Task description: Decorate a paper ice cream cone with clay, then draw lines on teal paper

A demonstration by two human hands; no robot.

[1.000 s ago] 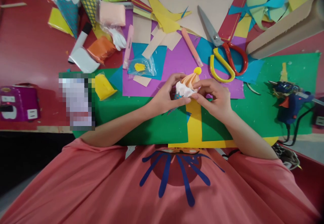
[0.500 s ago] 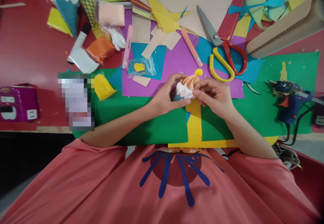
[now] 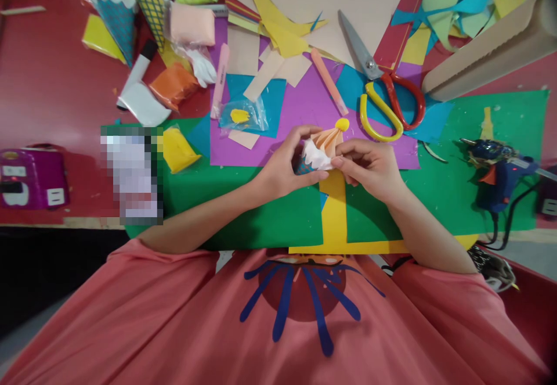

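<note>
A craft ice cream cone [image 3: 316, 155] is held over the green sheet in front of me. It has a teal patterned cone, a white wavy rim, a ridged peach swirl and a yellow ball on top. My left hand [image 3: 289, 164] wraps round its left side, the thumb below and the fingers behind. With thumb and fingertips together, my right hand [image 3: 368, 167] pinches the right end of the white rim. The cone's tip is hidden by my left hand. Beyond my hands lie large scissors [image 3: 369, 68] with one yellow and one red handle, and a peach stick [image 3: 329, 81].
A blue glue gun [image 3: 500, 176] rests at the right, its cord trailing down. Bags of coloured clay [image 3: 174, 86] and finished cones [image 3: 114, 16] lie upper left. A blurred-out object [image 3: 134, 176] and a purple box [image 3: 32, 176] are left. Paper scraps [image 3: 456, 2] pile upper right.
The cone has turned slightly in my hands, so its swirl's ridges show at a different angle. My right fingers have shifted a little along the white rim.
</note>
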